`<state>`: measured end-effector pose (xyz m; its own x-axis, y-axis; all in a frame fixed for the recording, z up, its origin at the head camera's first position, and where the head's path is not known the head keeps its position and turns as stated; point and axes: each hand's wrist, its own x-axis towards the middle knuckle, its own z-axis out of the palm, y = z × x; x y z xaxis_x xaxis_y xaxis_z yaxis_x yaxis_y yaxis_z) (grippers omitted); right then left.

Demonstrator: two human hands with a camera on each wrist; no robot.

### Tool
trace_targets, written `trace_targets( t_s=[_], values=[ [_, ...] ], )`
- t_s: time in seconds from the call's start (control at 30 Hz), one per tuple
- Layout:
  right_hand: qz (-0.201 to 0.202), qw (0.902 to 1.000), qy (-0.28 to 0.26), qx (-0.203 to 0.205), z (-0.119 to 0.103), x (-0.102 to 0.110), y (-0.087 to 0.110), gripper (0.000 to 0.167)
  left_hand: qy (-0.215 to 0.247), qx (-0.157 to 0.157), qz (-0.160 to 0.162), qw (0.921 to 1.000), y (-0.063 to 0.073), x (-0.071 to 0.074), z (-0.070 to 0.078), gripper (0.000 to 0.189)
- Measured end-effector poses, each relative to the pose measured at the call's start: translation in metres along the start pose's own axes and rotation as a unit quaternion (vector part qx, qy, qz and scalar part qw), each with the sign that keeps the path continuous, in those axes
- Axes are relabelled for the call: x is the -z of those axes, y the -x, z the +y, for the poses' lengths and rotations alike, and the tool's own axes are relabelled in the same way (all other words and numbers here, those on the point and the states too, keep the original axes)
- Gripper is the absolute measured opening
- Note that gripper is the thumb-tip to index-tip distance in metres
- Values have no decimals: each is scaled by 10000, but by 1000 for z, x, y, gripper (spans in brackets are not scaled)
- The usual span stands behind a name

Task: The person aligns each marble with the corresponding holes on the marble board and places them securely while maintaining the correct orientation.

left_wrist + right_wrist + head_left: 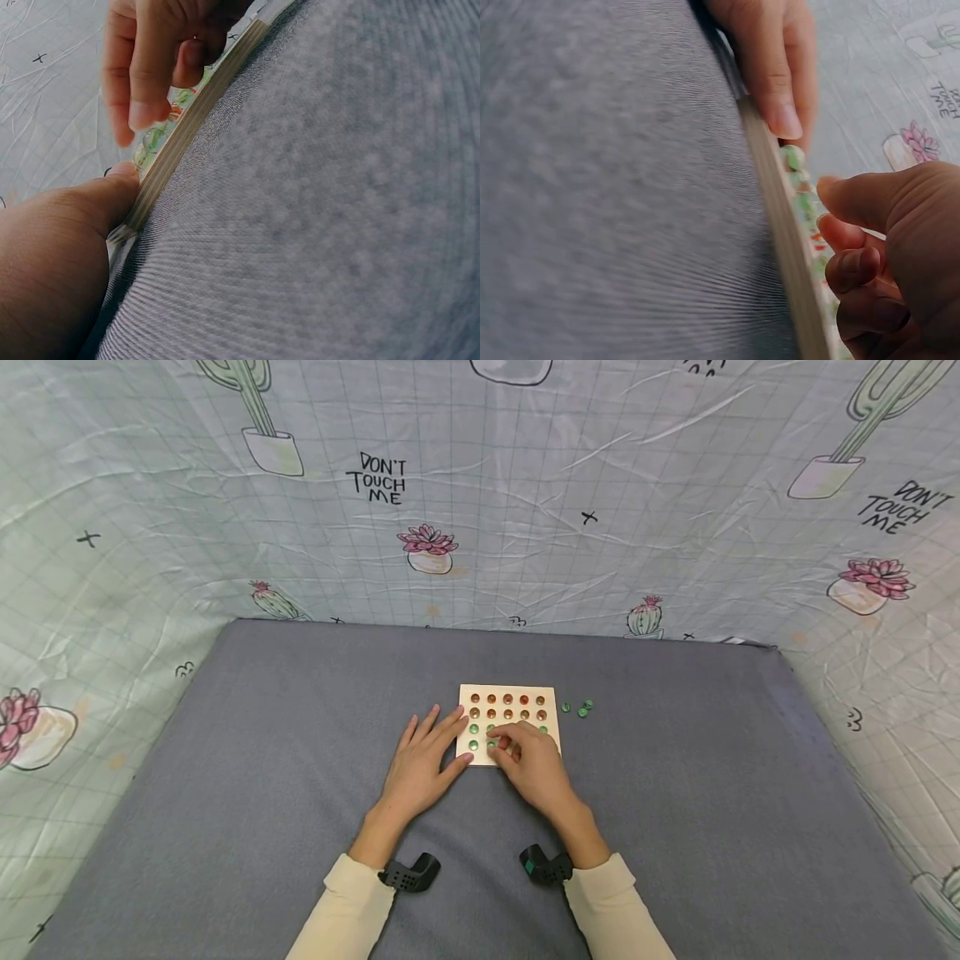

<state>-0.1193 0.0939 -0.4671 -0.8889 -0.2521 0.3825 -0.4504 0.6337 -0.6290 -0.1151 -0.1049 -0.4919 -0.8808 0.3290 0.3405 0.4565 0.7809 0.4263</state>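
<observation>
Your left hand (422, 768) is spread along the left edge of the wooden board (516, 690), fingertips and thumb touching it. Your right hand (536, 768) bends over the board's near rows, thumb and index finger close around a green piece (491, 744); I cannot tell whether they pinch it. Orange pieces (507, 699) fill the board's far rows. If your left hand eases off, a sideways push could slide the board across the worktop (675, 777). Your curled fingers might nudge neighbouring pieces, and a careless sweep could scatter three loose green pieces (582, 713) right of the board.
</observation>
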Motion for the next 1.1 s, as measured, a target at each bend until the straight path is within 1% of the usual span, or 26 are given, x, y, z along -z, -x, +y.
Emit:
trace_targets(
  t_s=[0.07, 0.2, 0.33, 0.43, 0.67, 0.87, 1.1],
  values=[
    [68, 10000, -56, 31, 0, 3, -1, 16, -19, 18, -35, 10000, 0, 0, -1, 55],
    [247, 9995, -203, -52, 0, 13, -3, 16, -32, 26, -106, 9999, 0, 0, -1, 56],
    [519, 9982, -290, -73, 4, 22, -6, 16, -10, 61, -147, 9999, -1, 0, -1, 56],
    [707, 9972, -232, -118, 10, 26, -6, 15, 1, 87, -167, 9998, -1, 0, -1, 56],
    [972, 9939, -213, -475, 21, 38, -6, 16, 40, 70, -147, 9999, 1, -1, -1, 56],
    [1215, 9893, -233, -772, 35, 44, -6, 18, 36, 67, -135, 9999, 0, -1, -1, 57],
    [1264, 9847, -284, -1162, 50, 44, -1, 20, 5, 133, -129, 9998, 0, -2, -1, 57]
  ],
)
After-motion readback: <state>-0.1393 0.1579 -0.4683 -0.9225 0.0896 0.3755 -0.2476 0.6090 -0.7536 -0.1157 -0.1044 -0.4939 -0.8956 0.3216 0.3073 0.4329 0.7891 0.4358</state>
